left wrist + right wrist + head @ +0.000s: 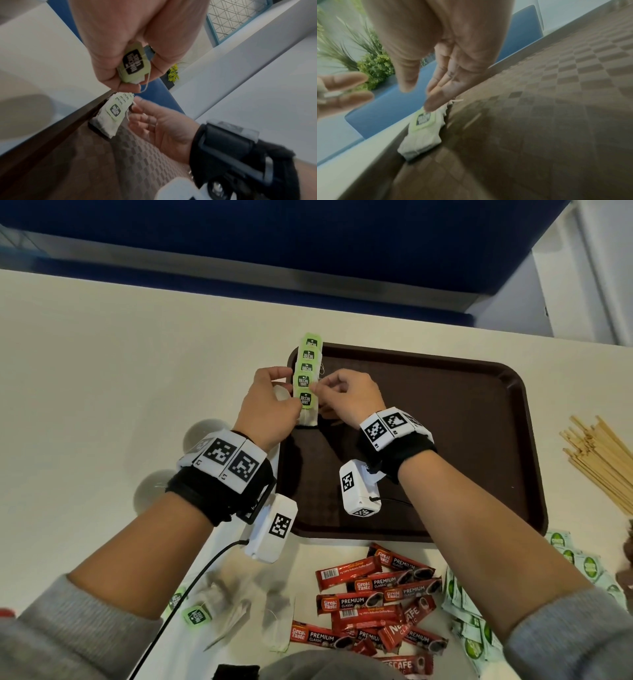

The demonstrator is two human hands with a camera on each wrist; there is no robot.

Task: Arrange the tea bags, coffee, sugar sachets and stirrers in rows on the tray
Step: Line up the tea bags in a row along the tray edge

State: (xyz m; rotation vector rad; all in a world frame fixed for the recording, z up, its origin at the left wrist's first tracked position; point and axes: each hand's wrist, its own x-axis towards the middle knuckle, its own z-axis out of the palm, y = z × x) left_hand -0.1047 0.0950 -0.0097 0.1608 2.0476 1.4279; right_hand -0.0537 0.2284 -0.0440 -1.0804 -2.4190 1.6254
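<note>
A row of tea bags [308,371] with green McCoy tags lies overlapping along the far left edge of the brown tray [445,440], running from the tray's far left corner toward the near side; the farthest tag pokes just past the rim. The nearest bag of the row shows its white pouch below its tag.

The left hand [270,409] is at the row's left side, over the tray's rim. In the left wrist view its fingers and thumb are curled round one folded tea bag [134,65], pinching it with the green tag facing the camera and a loop of string hanging below. The right hand [346,398] is on the row's right side, over the tray. Its fingers are fairly straight and loosely spread, and the fingertips [433,102] touch the tag of the nearest bag in the row; it grips nothing.

The tray rests on a pale surface [120,371]. Near the tray, in front of the person, lies a loose heap of red coffee sachets [376,601], several marked Great Taste Premium and some Nescafe. To the left of that heap, more tea bags [239,611] lie scattered, partly under the left forearm. To the right of the coffee are pale green sugar sachets [472,628] in a jumble, and farther right, beside the tray, a fan of wooden stirrers [603,460]. Both wrists wear black straps with printed marker blocks.
</note>
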